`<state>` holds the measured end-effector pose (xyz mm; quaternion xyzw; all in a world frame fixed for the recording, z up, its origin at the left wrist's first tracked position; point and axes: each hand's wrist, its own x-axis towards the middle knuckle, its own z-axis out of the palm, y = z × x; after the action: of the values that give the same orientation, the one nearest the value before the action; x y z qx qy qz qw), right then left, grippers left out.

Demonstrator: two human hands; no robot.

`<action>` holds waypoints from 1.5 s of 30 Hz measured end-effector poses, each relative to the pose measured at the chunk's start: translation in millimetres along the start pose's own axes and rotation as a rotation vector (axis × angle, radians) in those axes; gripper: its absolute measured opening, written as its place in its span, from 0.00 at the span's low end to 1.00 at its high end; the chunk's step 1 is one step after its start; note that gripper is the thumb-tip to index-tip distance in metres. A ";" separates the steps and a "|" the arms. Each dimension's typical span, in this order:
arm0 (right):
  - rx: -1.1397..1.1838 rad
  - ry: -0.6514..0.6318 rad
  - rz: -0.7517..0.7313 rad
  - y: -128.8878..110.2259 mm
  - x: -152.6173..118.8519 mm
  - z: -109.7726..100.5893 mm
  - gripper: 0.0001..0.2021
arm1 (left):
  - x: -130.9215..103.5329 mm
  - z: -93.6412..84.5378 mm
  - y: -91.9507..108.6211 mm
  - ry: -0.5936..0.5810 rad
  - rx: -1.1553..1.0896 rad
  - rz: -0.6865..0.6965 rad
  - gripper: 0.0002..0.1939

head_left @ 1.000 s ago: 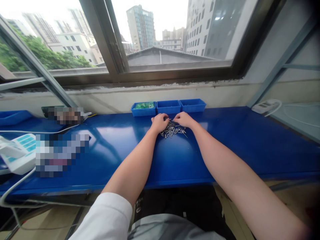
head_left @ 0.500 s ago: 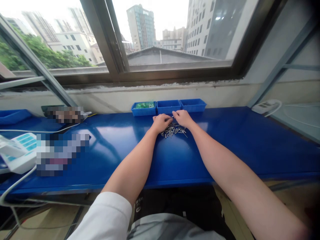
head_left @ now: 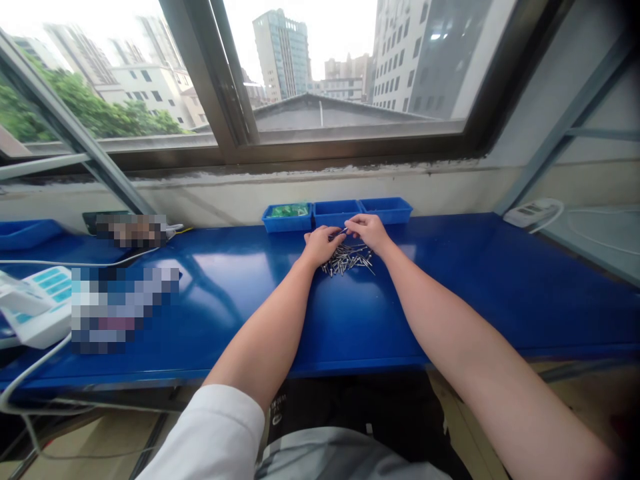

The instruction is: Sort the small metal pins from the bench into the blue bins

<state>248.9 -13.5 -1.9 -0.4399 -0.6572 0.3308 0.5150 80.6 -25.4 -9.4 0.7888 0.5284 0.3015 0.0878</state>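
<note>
A loose pile of thin silvery metal pins (head_left: 345,261), perhaps rivets or screws, lies on the blue table (head_left: 240,320). At the pile's far left edge is my left hand (head_left: 323,245), closed with thumb and fingers together on metal pins, mostly hidden by the fingers. My right hand (head_left: 369,232) is just to the right, above the pile's far side. Its thumb and forefinger pinch a single pin, whose thin shaft shows in the gap between both hands. The tips of the fingers are too small to make out in detail.
Behind my hands stand three blue bins: a left bin (head_left: 268,225) with green packets (head_left: 289,211), a middle bin (head_left: 327,217) and a right bin (head_left: 397,217). White equipment (head_left: 37,307) with a cable and blurred items occupies the left. A white power strip (head_left: 530,212) sits far right.
My right hand has shifted slightly and turned, its fingers now nearer my left hand's fingertips. My left hand and the pile look nearly the same.
</note>
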 end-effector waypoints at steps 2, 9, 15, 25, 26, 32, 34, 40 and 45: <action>-0.057 0.099 0.007 0.7 2.0 -2.8 0.14 | -0.1 0.1 0.5 0.017 0.006 -0.028 0.22; -0.435 0.451 0.048 8.0 7.0 -19.8 0.16 | -0.2 -0.1 1.1 -0.020 0.062 -0.084 0.23; -0.560 0.530 0.201 13.9 7.9 -28.3 0.24 | 1.2 1.6 -3.1 -0.015 0.038 -0.058 0.21; -0.485 0.480 0.240 24.2 10.4 -30.3 0.39 | 1.5 2.3 -3.5 -0.032 0.038 -0.077 0.20; -0.482 0.472 0.239 24.9 10.5 -30.5 0.40 | 1.6 2.2 -3.4 -0.034 0.039 -0.078 0.21; -0.510 0.467 0.166 32.1 13.4 -33.0 0.37 | 1.6 1.0 -1.0 -0.048 0.053 -0.096 0.21; -0.509 0.471 0.136 34.0 14.9 -33.9 0.34 | 1.5 0.8 -0.6 -0.053 0.058 -0.100 0.21; -0.445 0.467 0.126 28.4 15.2 -31.6 0.22 | 1.5 1.6 -1.7 -0.044 0.049 -0.086 0.20; -0.362 0.063 0.090 17.8 7.0 -22.4 0.16 | 0.8 0.2 0.6 -0.044 0.054 -0.087 0.20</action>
<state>274.2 -0.4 -9.4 -0.5646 -0.6690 0.2160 0.4326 81.3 -24.9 -8.9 0.7735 0.5680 0.2658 0.0912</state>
